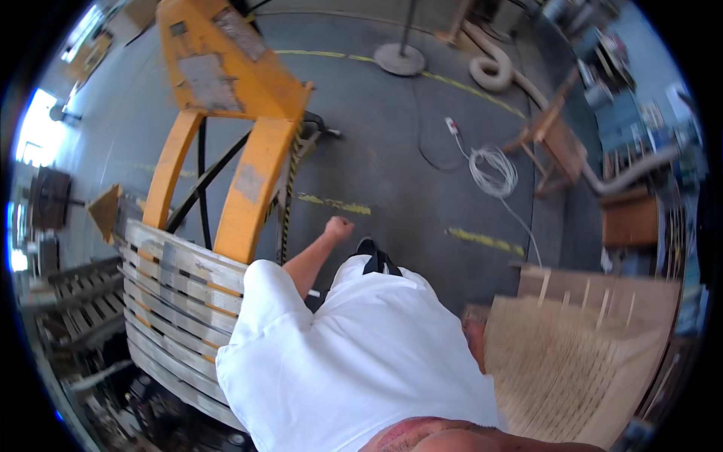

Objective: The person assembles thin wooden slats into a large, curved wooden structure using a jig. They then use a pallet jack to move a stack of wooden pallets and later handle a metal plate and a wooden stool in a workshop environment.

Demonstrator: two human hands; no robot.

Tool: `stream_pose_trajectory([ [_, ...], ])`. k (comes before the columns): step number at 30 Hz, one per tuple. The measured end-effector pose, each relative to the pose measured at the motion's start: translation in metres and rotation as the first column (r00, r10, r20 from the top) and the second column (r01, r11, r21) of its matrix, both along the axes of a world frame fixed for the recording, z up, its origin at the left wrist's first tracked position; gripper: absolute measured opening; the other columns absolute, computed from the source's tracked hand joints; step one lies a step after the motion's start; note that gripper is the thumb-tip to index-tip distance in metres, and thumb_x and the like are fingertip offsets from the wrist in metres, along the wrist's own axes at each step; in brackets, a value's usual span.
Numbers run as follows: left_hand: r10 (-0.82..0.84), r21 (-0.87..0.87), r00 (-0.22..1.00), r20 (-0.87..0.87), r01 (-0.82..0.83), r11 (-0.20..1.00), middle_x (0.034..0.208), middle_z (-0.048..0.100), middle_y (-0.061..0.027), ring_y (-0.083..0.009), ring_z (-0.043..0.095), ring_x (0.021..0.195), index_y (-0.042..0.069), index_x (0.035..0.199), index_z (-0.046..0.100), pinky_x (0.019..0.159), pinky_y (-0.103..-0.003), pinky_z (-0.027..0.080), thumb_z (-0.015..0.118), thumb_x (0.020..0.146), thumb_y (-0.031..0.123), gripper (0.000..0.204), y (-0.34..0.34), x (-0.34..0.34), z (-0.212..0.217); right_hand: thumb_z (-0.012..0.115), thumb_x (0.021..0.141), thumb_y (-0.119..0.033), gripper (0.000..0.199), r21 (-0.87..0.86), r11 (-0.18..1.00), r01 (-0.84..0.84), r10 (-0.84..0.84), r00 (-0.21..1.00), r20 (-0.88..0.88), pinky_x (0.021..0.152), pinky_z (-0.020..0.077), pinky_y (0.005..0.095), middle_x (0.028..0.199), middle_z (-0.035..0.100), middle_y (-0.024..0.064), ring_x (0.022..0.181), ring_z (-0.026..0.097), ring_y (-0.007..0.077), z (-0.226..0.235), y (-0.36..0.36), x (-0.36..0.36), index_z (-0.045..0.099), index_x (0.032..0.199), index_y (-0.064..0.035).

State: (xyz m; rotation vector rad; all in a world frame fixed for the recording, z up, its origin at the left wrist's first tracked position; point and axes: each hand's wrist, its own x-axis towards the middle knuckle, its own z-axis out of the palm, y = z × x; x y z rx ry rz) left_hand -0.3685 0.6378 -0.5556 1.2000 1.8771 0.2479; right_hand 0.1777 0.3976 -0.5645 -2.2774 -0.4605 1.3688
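Observation:
My left hand (340, 228) is out in front of me over the grey floor, its fingers curled into a loose fist with nothing visible in it. The yellow lift truck (252, 173) stands to its left, apart from it. My right hand (475, 315) hangs low at my right side, mostly hidden by my white shirt and blurred, so its fingers do not show clearly. It is beside a large stack of thin wooden strips (553, 369), laid in rows on a brown board (640, 297). Whether it touches the stack, I cannot tell.
A slatted wooden pallet (181, 301) sits on the lift's forks at my left. Ahead lie a coiled white cable (493, 172) and a round stand base (400, 59). A wooden chair-like frame (553, 143) and a bent hose (493, 71) are at the far right.

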Motion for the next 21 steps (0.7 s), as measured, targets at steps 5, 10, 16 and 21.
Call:
stream_pose_trajectory([
  [5,0.12,-0.011,0.989,0.082,-0.119,0.993,0.097,0.07,-0.0167,-0.0295,0.067,0.094,0.006,0.096,0.073,0.086,-0.037,0.052,0.064,0.078,0.031,0.033,0.049,-0.001,0.006,0.06,0.085,-0.017,0.014,0.141,0.911,-0.387,0.394,0.919,-0.027,0.043,0.045,0.0281,0.067,0.058,0.0029,0.054,0.057,0.0141,0.028,0.177,-0.068,0.064,0.082,-0.0033],
  [10,0.301,-0.03,0.949,0.098,-0.3,0.954,0.096,0.07,-0.0161,-0.0288,0.067,0.093,0.006,0.096,0.073,0.085,-0.037,0.052,0.063,0.079,0.03,0.031,0.107,-0.035,0.026,0.061,0.085,-0.017,0.015,0.114,0.884,-0.453,0.463,0.881,-0.093,0.048,0.0462,0.026,0.074,0.062,0.003,0.059,0.058,0.0116,0.053,0.351,-0.141,0.066,0.092,-0.0036],
  [16,0.498,-0.042,0.851,0.165,-0.499,0.866,0.092,0.07,-0.017,-0.0291,0.067,0.09,0.002,0.098,0.071,0.081,-0.037,0.052,0.063,0.08,0.028,0.032,0.216,-0.06,0.049,0.062,0.084,-0.01,0.012,0.084,0.829,-0.553,0.559,0.817,-0.145,0.043,0.0431,0.0257,0.064,0.057,0.0036,0.052,0.055,0.0129,0.029,0.512,-0.155,0.067,0.09,-0.0008],
  [21,0.618,0.091,0.761,0.196,-0.642,0.761,0.091,0.07,-0.0171,-0.0291,0.067,0.089,-0.001,0.097,0.069,0.081,-0.037,0.052,0.063,0.082,0.026,0.031,0.302,-0.053,0.068,0.062,0.081,-0.01,0.012,0.085,0.675,-0.733,0.738,0.672,-0.065,0.039,0.0395,0.0279,0.059,0.056,0.0043,0.047,0.053,0.0137,0.035,0.672,-0.168,0.066,0.076,-0.0002],
])
